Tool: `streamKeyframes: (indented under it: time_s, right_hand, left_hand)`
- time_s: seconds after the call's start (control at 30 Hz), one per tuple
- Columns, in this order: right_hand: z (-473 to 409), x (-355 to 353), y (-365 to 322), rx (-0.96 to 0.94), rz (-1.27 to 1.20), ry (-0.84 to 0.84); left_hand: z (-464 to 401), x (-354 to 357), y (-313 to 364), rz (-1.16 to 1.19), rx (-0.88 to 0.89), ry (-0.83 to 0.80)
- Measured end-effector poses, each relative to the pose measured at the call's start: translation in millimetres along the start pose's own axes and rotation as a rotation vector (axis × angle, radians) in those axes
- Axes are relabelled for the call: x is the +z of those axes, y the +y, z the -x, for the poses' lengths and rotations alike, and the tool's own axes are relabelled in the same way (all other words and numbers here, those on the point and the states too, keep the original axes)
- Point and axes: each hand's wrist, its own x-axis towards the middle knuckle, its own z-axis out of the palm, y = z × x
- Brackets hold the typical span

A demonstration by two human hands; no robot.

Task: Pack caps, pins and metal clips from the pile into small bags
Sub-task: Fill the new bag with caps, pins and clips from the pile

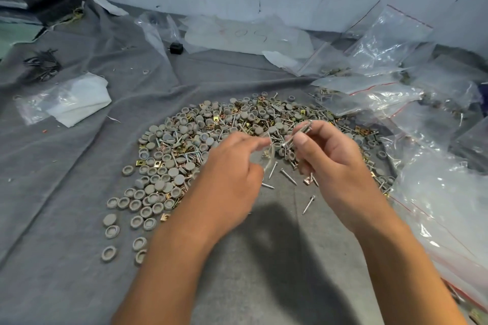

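Early-to-mid: pile (237,140) of caps, pins and clips on grey cloth (79,166) was large. Right hand (332,161) pinched pins (298,134) above pile; left hand (229,174) pinched something unclear. Filled bags (369,92) right of pile.

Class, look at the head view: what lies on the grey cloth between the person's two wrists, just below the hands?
In the head view, loose pins lie scattered on the grey cloth between the left hand and right hand, with the hands' shadow below.
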Motion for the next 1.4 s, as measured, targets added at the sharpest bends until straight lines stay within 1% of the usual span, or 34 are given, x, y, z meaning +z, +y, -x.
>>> streamKeyframes:
  time_s: [0.1,0.17,0.27,0.33,0.53,0.77,1.07,1.2,1.3,1.37,1.4]
  right_hand:
    - [0,5,-2,-0.089,0.104,0.007]
    - [2,8,-2,-0.120,0.223,0.025]
    - [4,11,0,-0.213,0.478,0.060]
    - [5,12,0,-0.253,0.561,0.076]
    - [5,15,-2,-0.290,0.526,0.110]
    - [4,16,-2,-0.377,0.603,0.169]
    - [6,15,-5,-0.404,0.598,0.177]
    - [7,14,-5,-0.360,0.627,0.141]
    - [5,5,-9,-0.304,0.506,0.230]
    - [5,-8,-10,-0.210,0.548,0.300]
    - [6,-15,-8,-0.118,0.621,0.295]
  left_hand:
    - [0,1,-1,0.032,0.014,-0.051]
    - [0,1,-3,0.035,0.016,-0.064]
    - [1,1,-3,0.046,0.006,-0.060]
    - [2,0,-3,0.061,0.004,-0.059]
    - [1,0,-5,0.054,0.011,-0.057]
    - [2,-1,-5,0.061,0.031,-0.066]
    - [2,0,0,0.073,0.056,-0.056]
    - [2,-1,0,0.096,0.067,-0.043]
    - [3,-2,1,0.107,0.061,-0.017]
    - [4,-4,2,0.118,0.068,0.004]
    - [5,-4,3,0.124,0.073,0.015]
